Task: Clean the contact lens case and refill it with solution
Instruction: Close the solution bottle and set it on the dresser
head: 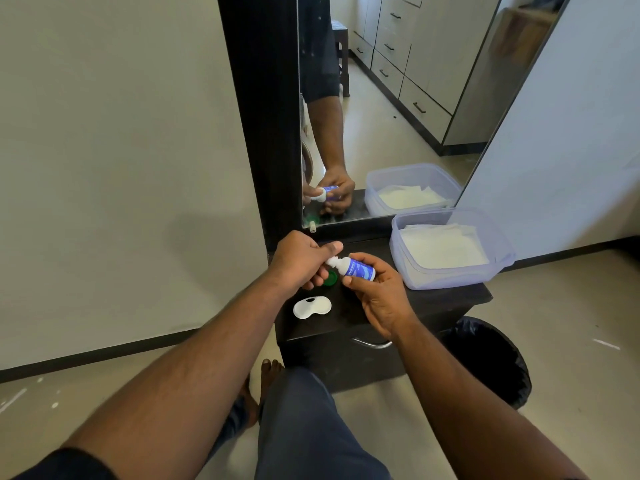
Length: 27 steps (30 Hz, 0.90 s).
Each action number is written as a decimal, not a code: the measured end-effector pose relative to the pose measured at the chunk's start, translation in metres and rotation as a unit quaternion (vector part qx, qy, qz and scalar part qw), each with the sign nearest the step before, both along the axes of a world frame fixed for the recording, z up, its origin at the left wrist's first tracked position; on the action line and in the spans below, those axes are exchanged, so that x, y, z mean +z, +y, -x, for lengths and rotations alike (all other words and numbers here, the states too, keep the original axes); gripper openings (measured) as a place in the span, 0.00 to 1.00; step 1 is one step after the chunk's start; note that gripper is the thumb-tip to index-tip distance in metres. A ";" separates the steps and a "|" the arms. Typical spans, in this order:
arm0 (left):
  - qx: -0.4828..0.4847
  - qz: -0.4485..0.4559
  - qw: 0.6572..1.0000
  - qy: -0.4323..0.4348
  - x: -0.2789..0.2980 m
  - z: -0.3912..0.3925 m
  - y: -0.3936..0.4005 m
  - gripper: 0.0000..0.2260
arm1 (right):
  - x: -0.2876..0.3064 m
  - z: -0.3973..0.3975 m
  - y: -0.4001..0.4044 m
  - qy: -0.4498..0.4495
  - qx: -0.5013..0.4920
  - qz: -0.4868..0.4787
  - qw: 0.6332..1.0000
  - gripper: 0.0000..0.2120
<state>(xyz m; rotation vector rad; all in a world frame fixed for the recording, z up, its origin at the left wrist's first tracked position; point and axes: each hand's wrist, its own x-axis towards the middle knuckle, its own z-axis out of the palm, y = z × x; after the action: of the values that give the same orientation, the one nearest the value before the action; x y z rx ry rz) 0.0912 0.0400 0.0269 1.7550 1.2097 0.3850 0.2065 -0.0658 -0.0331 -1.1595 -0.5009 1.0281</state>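
My right hand (pixel 375 299) grips a small blue-and-white solution bottle (pixel 358 268), held sideways with its white neck pointing left. My left hand (pixel 301 261) pinches the bottle's white cap (pixel 334 261) between thumb and fingers. A green lens case part (pixel 330 278) lies on the dark table just under the two hands, partly hidden by my left fingers. A white lens case piece (pixel 311 307) with a dark spot lies flat nearer the front edge.
The dark table (pixel 433 303) stands against a mirror (pixel 398 98). A clear plastic box (pixel 450 251) with white tissues sits at the table's right end. A bin with a black liner (pixel 491 362) stands on the floor to the right.
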 end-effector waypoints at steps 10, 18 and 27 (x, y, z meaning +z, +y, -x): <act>-0.087 -0.040 0.994 -0.047 0.004 0.001 0.006 0.04 | 0.001 -0.002 0.002 0.031 0.003 -0.011 0.999 0.12; -0.097 -0.011 0.979 -0.180 0.008 0.009 -0.006 0.11 | 0.004 -0.001 0.003 0.091 0.005 0.003 0.996 0.14; -0.009 -0.011 0.985 -0.172 0.023 0.033 -0.017 0.11 | 0.034 0.025 -0.016 -0.170 0.004 -0.007 0.985 0.16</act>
<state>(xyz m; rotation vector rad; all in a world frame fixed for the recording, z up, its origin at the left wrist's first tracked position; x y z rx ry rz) 0.0583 0.0226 0.0503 1.6335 0.9437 0.6629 0.1819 -0.0818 0.0008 -1.3294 -0.7808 0.8341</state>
